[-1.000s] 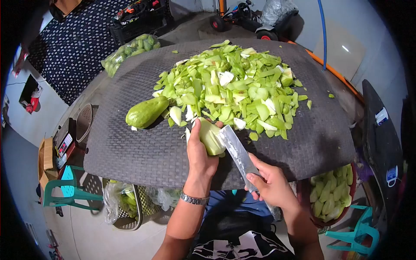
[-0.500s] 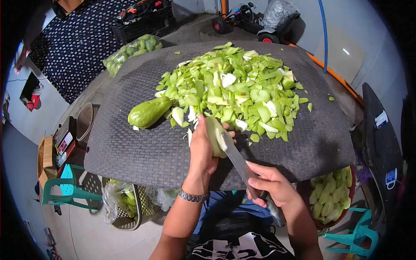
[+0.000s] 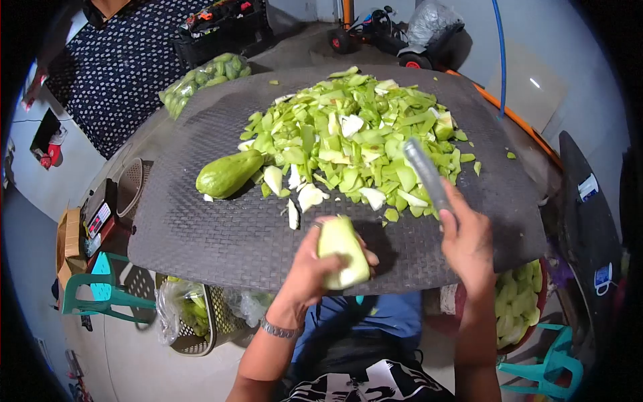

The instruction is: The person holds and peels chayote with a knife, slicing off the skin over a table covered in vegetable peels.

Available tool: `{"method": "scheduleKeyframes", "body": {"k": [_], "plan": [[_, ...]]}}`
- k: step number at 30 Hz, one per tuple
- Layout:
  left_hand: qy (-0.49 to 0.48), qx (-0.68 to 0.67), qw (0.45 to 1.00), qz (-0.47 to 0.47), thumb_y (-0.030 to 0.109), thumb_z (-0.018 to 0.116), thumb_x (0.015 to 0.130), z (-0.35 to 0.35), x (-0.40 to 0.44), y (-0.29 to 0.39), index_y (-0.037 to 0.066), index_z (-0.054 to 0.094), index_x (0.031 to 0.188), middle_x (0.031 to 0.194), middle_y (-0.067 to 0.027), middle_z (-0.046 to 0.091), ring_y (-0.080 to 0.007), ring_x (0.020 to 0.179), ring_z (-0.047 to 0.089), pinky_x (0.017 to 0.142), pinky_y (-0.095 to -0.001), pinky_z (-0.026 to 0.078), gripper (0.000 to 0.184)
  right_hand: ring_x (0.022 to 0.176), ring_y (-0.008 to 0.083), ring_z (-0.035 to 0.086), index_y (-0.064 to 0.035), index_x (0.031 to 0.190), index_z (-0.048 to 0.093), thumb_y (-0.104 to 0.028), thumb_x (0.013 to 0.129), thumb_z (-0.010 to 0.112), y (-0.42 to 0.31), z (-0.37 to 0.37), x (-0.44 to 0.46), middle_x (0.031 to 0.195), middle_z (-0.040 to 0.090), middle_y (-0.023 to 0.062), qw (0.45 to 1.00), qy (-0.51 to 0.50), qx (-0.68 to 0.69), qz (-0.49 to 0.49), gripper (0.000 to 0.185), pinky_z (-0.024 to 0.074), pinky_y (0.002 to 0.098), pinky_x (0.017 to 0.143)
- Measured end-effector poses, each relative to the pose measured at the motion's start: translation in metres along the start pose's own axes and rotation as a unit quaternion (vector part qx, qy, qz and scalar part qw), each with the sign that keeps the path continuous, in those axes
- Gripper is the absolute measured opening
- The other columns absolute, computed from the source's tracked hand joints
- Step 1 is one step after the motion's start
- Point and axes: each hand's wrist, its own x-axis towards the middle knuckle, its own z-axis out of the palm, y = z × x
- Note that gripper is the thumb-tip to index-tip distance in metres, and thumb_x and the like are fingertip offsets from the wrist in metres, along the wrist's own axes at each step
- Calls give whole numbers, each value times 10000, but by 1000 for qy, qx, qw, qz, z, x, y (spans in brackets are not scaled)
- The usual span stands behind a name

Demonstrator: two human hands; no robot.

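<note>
My left hand (image 3: 303,269), with a metal watch on its wrist, grips a pale peeled chayote (image 3: 343,251) above the near edge of the woven-pattern table (image 3: 214,241). In my right hand (image 3: 467,241) is a knife (image 3: 426,171), its blurred blade pointing up and left, apart from the chayote. The grip hides the knife's handle. A large heap of green peelings (image 3: 375,144) with white offcuts covers the table's far middle. At its left lies a whole unpeeled chayote (image 3: 229,174). A white cut piece (image 3: 311,197) rests just beyond my left hand.
Under the table's right side stands a red tub (image 3: 544,295) of peeled chayotes. A lattice basket (image 3: 218,321) with plastic bags is below left. Teal stools (image 3: 107,285) flank the table. A bag of green chayotes (image 3: 207,80) sits beyond its far left edge.
My right hand has lifted the knife off the chayote, up and to the right. My left hand has drawn the chayote nearer and turned it. A white piece now lies at the heap's near edge.
</note>
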Motion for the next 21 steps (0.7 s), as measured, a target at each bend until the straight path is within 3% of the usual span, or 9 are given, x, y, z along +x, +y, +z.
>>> {"method": "scheduleKeyframes", "body": {"k": [1,4,5,8,10,11,14,18,21], "plan": [[-54,40,997,-38,-67,600,753,9,-10,-2,5,468,1336,1124,-218,652,-398,1034,727,934,-530,603,601,885,418,741,-146,1484,557,-89,975,620,0,-10,-3,1020,723,265,998,-20,-20,50,517,565,486,791],[-245,151,948,-133,-38,619,846,22,-17,-39,20,469,1385,1216,-215,655,-342,1133,700,1024,-451,543,563,700,284,734,-92,1490,545,-72,983,612,45,-8,-30,916,737,216,992,19,114,41,512,565,402,681],[-297,245,914,-131,-7,635,862,29,-14,-56,8,473,1407,1255,-213,648,-331,1189,670,1042,-434,520,569,579,125,613,-66,1506,533,-63,991,606,49,-16,-39,810,704,102,976,-23,187,113,520,512,304,567],[-372,401,824,-149,76,666,882,48,-4,-138,-23,479,1475,1343,-221,622,-323,1289,595,1080,-399,462,630,538,66,524,-80,1506,548,-55,990,611,63,-39,-65,753,645,20,941,-15,266,208,521,456,254,497],[-410,401,773,-272,134,673,882,78,4,-158,-27,472,1504,1376,-236,600,-326,1286,582,1094,-396,452,673,535,74,525,-81,1517,533,-80,997,623,81,-54,-77,773,632,21,933,56,244,257,528,429,249,470],[-384,371,802,-267,160,684,872,69,-2,-217,-23,475,1507,1390,-234,599,-309,1260,593,1060,-394,474,693,539,75,529,-84,1520,529,-96,1003,627,89,-66,-82,784,632,25,932,81,224,272,527,422,247,466],[-344,237,797,-435,181,660,917,87,14,-287,-1,558,1428,1289,-162,643,-250,1161,626,960,-373,514,552,557,78,552,-86,1501,536,-184,1022,653,85,-102,-93,820,638,37,920,152,220,286,503,400,237,451],[-292,207,808,-469,246,621,1002,109,35,-341,46,608,1335,1159,-84,679,-192,1029,657,838,-375,550,389,552,85,561,-82,1469,555,-215,1022,658,88,-121,-103,799,646,33,926,197,218,239,478,393,231,445],[-201,89,856,-468,282,616,1031,136,39,-362,69,620,1311,1175,-55,681,-166,1052,668,827,-374,556,352,594,100,603,-58,1470,551,-186,1025,651,88,-118,-100,845,669,49,920,181,263,229,474,424,239,461]]}}
